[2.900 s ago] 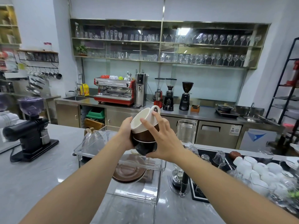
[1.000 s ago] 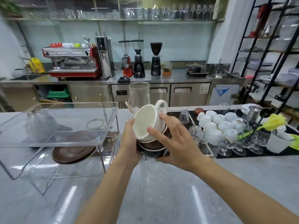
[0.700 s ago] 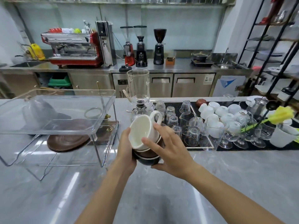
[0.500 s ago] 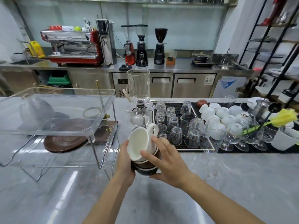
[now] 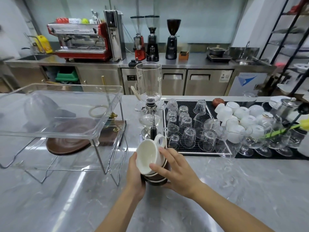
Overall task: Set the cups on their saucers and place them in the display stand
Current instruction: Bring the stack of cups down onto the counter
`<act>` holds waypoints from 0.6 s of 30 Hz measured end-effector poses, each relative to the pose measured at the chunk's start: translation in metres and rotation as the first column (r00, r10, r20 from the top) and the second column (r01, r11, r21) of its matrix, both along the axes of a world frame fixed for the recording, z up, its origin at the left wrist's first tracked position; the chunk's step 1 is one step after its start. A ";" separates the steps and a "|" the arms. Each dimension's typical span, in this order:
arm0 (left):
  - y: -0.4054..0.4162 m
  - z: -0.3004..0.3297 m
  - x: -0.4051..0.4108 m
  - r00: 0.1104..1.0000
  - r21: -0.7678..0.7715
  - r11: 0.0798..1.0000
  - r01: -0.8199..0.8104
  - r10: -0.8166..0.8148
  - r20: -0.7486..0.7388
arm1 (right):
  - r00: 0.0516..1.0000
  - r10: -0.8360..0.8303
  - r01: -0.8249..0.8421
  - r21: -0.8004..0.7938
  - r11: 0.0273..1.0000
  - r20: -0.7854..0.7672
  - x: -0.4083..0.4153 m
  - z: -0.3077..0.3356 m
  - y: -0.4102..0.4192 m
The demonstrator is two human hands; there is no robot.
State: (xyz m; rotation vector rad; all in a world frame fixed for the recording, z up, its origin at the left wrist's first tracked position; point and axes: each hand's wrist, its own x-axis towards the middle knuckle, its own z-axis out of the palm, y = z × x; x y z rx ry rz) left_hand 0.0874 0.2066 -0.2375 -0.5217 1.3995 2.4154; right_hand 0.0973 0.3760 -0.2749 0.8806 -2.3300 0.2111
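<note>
Both hands hold a nested stack of cups (image 5: 150, 156) low over the grey marble counter. The top cup is white with a handle and tilts toward me; brown cups with white rims sit beneath it. My left hand (image 5: 134, 173) grips the stack's left side. My right hand (image 5: 175, 169) wraps its right side, fingers on the white cup's rim. To the left stands the clear acrylic display stand (image 5: 107, 124) on wire legs. Brown saucers (image 5: 70, 141) lie on its lower level.
A glass siphon brewer (image 5: 149, 104) stands just behind the cups. A black mat with several upturned glasses (image 5: 189, 129) and white cups (image 5: 240, 118) fills the right. Stemmed glasses (image 5: 260, 141) stand at the far right. An espresso machine (image 5: 80, 42) sits on the back counter.
The stack of cups has come down from chest height and away from the stand toward the counter. The view has swung right and tilted down.
</note>
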 end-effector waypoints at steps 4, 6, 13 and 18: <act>0.000 -0.007 -0.002 1.000 -0.003 1.000 -0.003 0.003 0.012 | 1.000 0.012 -0.012 -0.008 1.000 0.005 -0.004 -0.009 0.000; 0.000 -0.010 -0.003 1.000 -0.013 1.000 -0.011 0.012 0.019 | 1.000 0.015 -0.015 -0.017 1.000 0.005 -0.006 -0.011 0.000; 0.001 -0.019 -0.008 0.998 -0.031 0.999 -0.029 0.030 0.047 | 1.000 0.015 -0.016 -0.060 0.998 -0.011 -0.009 -0.016 -0.001; 0.002 -0.021 -0.013 0.997 -0.061 0.997 -0.037 0.040 0.063 | 0.999 0.019 -0.016 -0.068 0.998 0.036 -0.010 -0.020 0.000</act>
